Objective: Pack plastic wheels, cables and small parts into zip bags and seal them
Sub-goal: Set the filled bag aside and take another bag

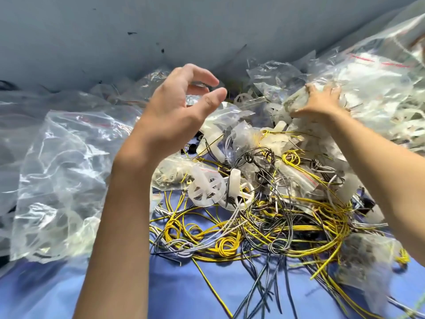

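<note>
A tangle of yellow, grey and black cables point(271, 229) lies on the blue table cover point(179, 293). Translucent white plastic wheels point(205, 188) sit on top of the tangle at its middle. My left hand point(174, 111) hovers above the pile with curled, parted fingers and nothing in it. My right hand point(319, 103) reaches further back and presses its fingers onto a clear zip bag point(296, 100) with white parts inside. Whether it grips the bag is unclear. More clear zip bags point(379, 88) with red seal lines are heaped at the right.
A big crumpled clear bag point(59, 180) covers the left of the table. A blue-grey wall point(161, 31) closes off the far side. A small filled bag point(365, 261) lies at the lower right among cables. Small black parts point(192, 147) show under my left hand.
</note>
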